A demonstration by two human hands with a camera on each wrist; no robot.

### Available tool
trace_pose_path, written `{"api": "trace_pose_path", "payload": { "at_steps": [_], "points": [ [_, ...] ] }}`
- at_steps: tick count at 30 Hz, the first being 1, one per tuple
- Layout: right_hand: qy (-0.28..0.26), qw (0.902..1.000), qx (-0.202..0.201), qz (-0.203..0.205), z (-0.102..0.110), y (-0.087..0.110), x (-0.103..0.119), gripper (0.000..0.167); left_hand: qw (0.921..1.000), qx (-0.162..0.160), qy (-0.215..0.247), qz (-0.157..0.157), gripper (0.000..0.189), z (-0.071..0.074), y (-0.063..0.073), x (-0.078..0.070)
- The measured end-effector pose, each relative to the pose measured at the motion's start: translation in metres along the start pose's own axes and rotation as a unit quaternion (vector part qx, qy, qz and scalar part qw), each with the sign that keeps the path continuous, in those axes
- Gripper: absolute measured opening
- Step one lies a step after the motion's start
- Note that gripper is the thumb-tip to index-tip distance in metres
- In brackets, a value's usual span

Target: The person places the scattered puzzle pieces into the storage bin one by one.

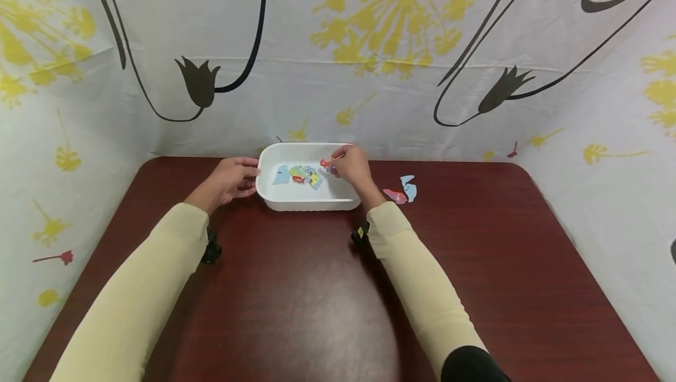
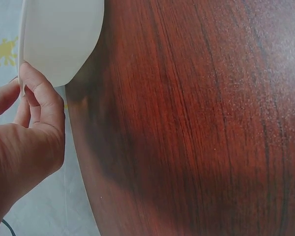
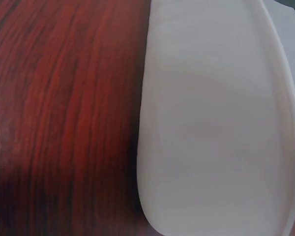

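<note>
A white plastic tub [image 1: 311, 206] stands at the far edge of the table. My left hand [image 1: 229, 180] pinches its left rim between thumb and fingers, as the left wrist view shows with the hand [image 2: 37, 118] at the tub's edge [image 2: 64, 39]. Over the tub's right part, my right hand [image 1: 352, 166] pinches a small flat red-and-blue cutout piece [image 1: 325, 164]. Inside the tub lie a light blue piece [image 1: 281, 175] and several multicoloured pieces [image 1: 298, 175]. The right wrist view has only the tub's outer wall [image 3: 211, 123]; the right hand is out of sight there.
Right of the tub, on the dark red-brown wooden table [image 1: 296, 288], lie light blue pieces [image 1: 409, 188] and a pink-red piece [image 1: 394, 196]. A white patterned cloth [image 1: 296, 36] hangs right behind the table and along both sides.
</note>
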State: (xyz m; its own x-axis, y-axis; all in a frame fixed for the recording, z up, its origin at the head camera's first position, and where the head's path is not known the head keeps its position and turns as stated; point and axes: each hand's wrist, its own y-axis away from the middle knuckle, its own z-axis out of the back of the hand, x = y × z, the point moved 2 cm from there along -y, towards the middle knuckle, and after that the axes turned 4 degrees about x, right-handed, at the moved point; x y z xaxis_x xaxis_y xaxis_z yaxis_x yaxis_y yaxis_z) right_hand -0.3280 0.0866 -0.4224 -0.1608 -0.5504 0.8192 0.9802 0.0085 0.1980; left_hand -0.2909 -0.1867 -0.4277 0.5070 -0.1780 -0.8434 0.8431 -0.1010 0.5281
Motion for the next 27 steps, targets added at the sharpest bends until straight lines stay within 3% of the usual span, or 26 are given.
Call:
{"api": "trace_pose_path", "payload": {
  "at_steps": [11, 23, 27],
  "points": [
    [0.127, 0.9916, -0.019, 0.016, -0.011, -0.008, -0.006, 0.016, 0.9999, 0.013, 0.001, -0.008, 0.043, 0.001, 0.002, -0.001],
    [0.158, 0.9872, -0.005, 0.019, -0.015, -0.013, -0.004, 0.018, 0.9999, 0.015, 0.003, -0.004, 0.044, 0.001, 0.003, -0.002],
    [0.189, 0.9815, -0.011, 0.025, -0.016, -0.013, -0.004, 0.021, 0.9998, 0.017, 0.004, -0.006, 0.044, 0.001, 0.003, -0.002]
  ]
}}
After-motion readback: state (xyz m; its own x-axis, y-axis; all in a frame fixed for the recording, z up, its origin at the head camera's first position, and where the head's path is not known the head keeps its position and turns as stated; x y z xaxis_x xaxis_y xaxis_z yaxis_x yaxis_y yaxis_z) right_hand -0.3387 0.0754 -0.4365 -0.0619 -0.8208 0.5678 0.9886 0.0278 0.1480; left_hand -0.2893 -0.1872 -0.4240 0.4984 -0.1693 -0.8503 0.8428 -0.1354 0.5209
